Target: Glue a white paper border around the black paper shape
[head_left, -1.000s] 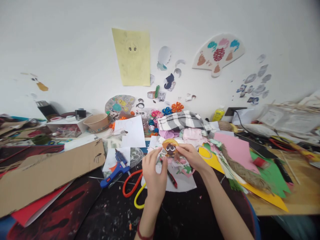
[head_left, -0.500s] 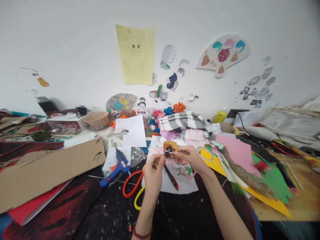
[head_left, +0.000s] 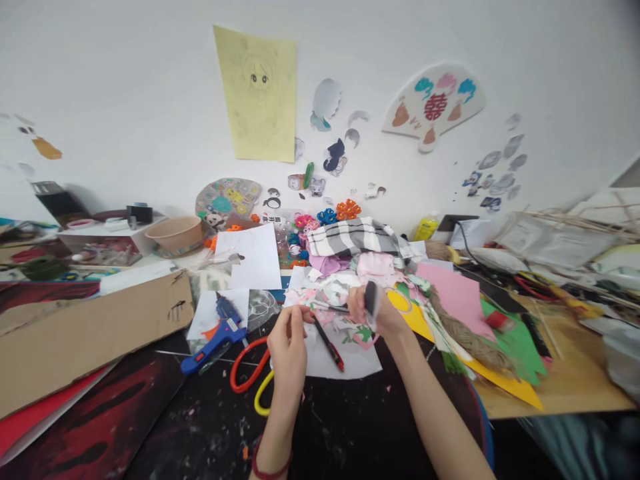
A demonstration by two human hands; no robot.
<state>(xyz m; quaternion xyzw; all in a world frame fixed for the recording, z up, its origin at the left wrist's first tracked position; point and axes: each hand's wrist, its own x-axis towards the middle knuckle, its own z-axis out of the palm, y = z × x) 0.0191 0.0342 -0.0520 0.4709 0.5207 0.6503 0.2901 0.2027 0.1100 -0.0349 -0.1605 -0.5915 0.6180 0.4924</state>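
Note:
My left hand (head_left: 291,337) is closed near the middle of the work surface, its fingertips pinched beside the top end of a black and red pen (head_left: 329,345); what it holds, if anything, is too small to make out. My right hand (head_left: 383,310), blurred, is wrapped round a dark object with a clear part (head_left: 371,301) above the paper scraps. Under the pen lies white paper (head_left: 360,365). Left of my left hand are the red handle (head_left: 242,381) and yellow handle (head_left: 258,400) of scissors, and a blue glue gun (head_left: 215,340).
Cardboard (head_left: 95,327) covers the left side. A checked cloth (head_left: 350,237) and pink fabric (head_left: 376,265) are piled at the back. Twine (head_left: 465,330), pink paper (head_left: 457,293) and green paper (head_left: 517,350) lie to the right.
The round brown piece with eyes, earlier between both hands, no longer shows. My right hand has turned and holds a dark object. The view has shifted slightly right.

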